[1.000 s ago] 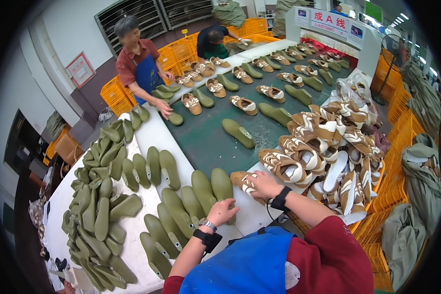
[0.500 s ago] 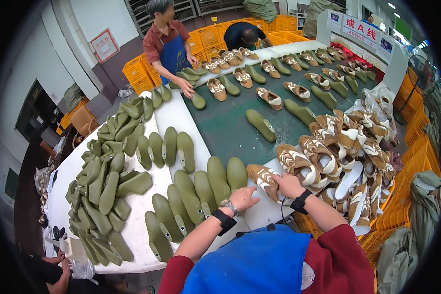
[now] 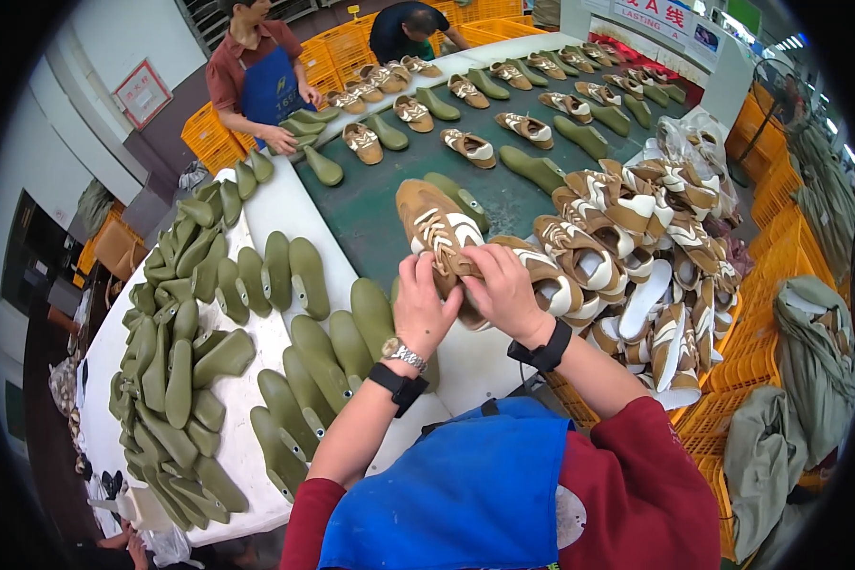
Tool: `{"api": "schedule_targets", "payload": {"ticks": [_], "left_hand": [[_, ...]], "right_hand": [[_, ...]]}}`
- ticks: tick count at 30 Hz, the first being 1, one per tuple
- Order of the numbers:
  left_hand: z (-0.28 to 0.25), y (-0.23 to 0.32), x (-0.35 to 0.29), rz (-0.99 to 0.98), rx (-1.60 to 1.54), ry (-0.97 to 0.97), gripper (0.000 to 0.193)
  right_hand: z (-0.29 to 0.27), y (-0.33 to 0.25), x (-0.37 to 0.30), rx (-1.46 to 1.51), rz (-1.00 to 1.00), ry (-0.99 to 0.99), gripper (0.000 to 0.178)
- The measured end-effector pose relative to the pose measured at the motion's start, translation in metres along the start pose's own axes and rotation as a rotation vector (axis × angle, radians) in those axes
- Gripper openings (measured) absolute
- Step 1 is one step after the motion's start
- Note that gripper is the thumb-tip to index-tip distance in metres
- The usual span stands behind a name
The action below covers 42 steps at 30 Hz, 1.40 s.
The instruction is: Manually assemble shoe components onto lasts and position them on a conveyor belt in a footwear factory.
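Observation:
A brown sneaker (image 3: 429,214) with white stripes and tan laces is raised over the near edge of the green belt, its toe pointing away from me. My left hand (image 3: 426,306) grips it on the left near its opening, and my right hand (image 3: 503,290) grips the opening's right side. The fingers of both are closed on the upper. Behind the shoe lies a green shoe last (image 3: 465,204), partly covered by it. Left of my left forearm stand several green lasts (image 3: 318,356) in a row. A heap of matching sneakers (image 3: 579,247) is close by my right hand.
Sneakers and lasts alternate in rows along the green belt (image 3: 351,204). More lasts (image 3: 171,380) pile up on the white table (image 3: 266,356) at left. Orange crates (image 3: 779,252) line the right side. A co-worker (image 3: 261,71) in a blue apron stands across, touching a last.
Both my hands have moved up and left, lifting the sneaker off the table edge. My left hand, previously apart from it, now grips it too. The view has shifted.

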<state>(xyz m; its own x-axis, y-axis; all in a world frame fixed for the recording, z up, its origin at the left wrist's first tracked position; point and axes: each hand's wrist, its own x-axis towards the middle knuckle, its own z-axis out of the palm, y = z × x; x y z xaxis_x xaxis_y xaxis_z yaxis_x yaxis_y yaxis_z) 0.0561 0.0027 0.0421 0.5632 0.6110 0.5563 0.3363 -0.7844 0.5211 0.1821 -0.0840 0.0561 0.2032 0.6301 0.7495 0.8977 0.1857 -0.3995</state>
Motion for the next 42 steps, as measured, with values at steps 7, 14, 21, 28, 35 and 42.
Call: {"api": "schedule_targets", "payload": {"ticks": [7, 14, 21, 28, 35, 42], "left_hand": [[-0.041, 0.016, 0.023, 0.223, 0.099, 0.062, 0.02], [-0.06, 0.018, 0.02, 0.216, 0.12, 0.173, 0.018], [-0.077, 0.009, 0.025, -0.119, -0.086, 0.15, 0.019], [-0.085, 0.026, 0.023, 0.114, 0.02, -0.034, 0.034], [-0.09, 0.014, 0.014, 0.106, -0.205, -0.077, 0.018], [-0.099, 0.005, 0.02, 0.134, 0.006, -0.075, 0.032]], "right_hand": [[-0.014, -0.027, 0.021, -0.005, 0.093, -0.041, 0.037], [-0.003, -0.04, 0.034, 0.22, 0.123, -0.017, 0.02], [-0.009, -0.043, 0.03, 0.453, 0.024, -0.228, 0.017], [-0.005, -0.049, 0.042, 0.535, 0.212, -0.02, 0.024], [0.003, -0.016, 0.041, 0.311, 0.098, 0.079, 0.018], [0.0, -0.044, 0.062, 0.469, 0.107, -0.011, 0.015]]}}
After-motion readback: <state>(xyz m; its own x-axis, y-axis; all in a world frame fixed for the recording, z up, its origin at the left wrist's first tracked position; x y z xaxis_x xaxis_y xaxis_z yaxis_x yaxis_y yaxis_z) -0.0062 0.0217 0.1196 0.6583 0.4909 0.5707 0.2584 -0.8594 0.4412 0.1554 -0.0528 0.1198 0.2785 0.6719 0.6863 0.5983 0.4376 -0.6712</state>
